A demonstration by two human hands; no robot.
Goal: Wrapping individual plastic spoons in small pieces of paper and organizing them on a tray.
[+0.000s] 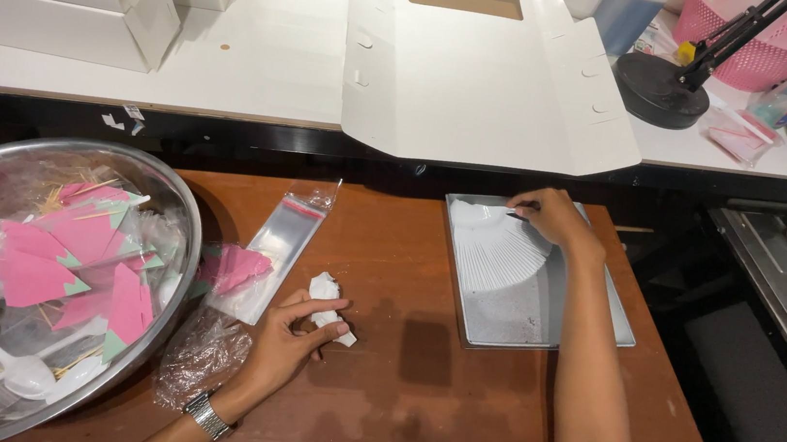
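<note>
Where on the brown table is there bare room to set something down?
Bare wood lies between the left hand and the tray, and along the near edge below both. The left side is crowded: bowl, plastic bags. The right hand rests on white fanned pieces in the tray.

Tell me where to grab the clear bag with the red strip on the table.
Pinch the clear bag at its far, open end near the red strip, coming from above. It lies flat and that end is bare, while the near end sits over pink pieces beside the bowl.
</note>
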